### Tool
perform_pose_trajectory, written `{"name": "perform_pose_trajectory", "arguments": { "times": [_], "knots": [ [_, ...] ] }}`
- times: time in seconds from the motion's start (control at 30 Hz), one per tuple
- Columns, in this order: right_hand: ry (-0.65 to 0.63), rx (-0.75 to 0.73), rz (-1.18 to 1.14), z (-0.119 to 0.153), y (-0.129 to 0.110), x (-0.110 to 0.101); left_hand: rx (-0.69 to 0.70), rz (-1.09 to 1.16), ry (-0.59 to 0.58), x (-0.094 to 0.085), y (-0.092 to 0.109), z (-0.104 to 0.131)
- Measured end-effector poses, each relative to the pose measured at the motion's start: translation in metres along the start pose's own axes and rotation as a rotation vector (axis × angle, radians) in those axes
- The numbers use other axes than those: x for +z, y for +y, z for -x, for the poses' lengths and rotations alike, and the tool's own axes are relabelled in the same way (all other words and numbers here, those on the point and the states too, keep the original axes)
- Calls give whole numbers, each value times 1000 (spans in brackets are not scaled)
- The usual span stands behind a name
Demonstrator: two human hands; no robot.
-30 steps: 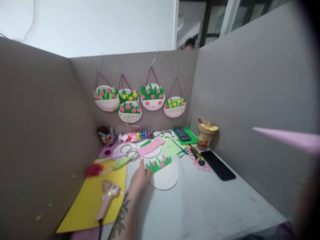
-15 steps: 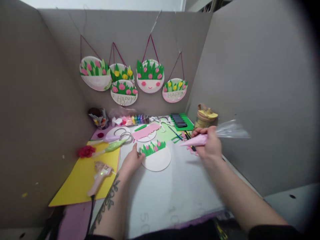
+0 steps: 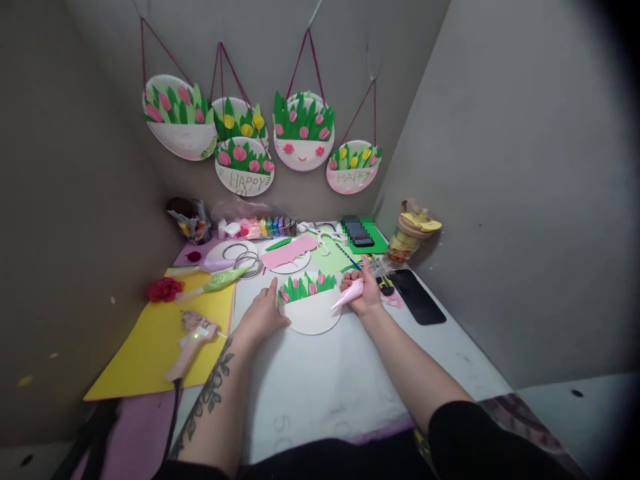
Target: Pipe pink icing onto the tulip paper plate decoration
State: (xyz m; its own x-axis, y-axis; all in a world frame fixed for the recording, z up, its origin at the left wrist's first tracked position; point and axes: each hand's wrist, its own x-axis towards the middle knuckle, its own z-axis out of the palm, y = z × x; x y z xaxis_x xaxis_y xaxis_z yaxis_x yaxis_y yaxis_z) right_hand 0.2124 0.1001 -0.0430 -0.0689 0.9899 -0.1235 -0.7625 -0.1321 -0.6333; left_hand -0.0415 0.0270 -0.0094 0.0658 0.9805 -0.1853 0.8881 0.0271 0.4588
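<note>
A round white paper plate [image 3: 313, 319] lies on the table, with green paper leaves and pink paper tulips [image 3: 313, 288] along its upper half. At its left rim, my left hand [image 3: 263, 312] holds it, thumb near the front edge and fingers farther back. My right hand [image 3: 367, 293] is closed round a piping bag [image 3: 351, 292] filled with something pink. The bag's tip points down and left, close to the plate's right edge. Whether the tip touches the plate I cannot tell.
A glue gun [image 3: 195, 343] lies on yellow paper [image 3: 135, 347] at the left, near a green piping bag [image 3: 225, 280]. Behind are scissors [image 3: 323, 235] and pink paper [image 3: 290, 252]. A black phone-like slab [image 3: 419, 297] lies right. Decorated plates [image 3: 303, 150] hang on the back wall.
My right hand has brought the pink piping bag left, to the plate's right edge. My left thumb now lies lower along the rim. The view has tilted down, and the black slab has come into sight.
</note>
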Motion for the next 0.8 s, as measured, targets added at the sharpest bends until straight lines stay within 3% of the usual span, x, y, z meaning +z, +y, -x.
{"name": "perform_pose_trajectory", "arguments": {
  "times": [0.1, 0.27, 0.53, 0.8],
  "knots": [
    [-62, 104, 17, 3, 2, -5, 15, 6, 4, 1, -1, 2],
    [-116, 71, 52, 1, -3, -10, 7, -29, 9, 5, 3, 6],
    [-28, 45, 129, 3, -12, -10, -44, -55, -40, 1, 10, 11],
    [-112, 69, 118, -2, 8, -3, -96, -74, -128, -4, 9, 17]
  ]
}}
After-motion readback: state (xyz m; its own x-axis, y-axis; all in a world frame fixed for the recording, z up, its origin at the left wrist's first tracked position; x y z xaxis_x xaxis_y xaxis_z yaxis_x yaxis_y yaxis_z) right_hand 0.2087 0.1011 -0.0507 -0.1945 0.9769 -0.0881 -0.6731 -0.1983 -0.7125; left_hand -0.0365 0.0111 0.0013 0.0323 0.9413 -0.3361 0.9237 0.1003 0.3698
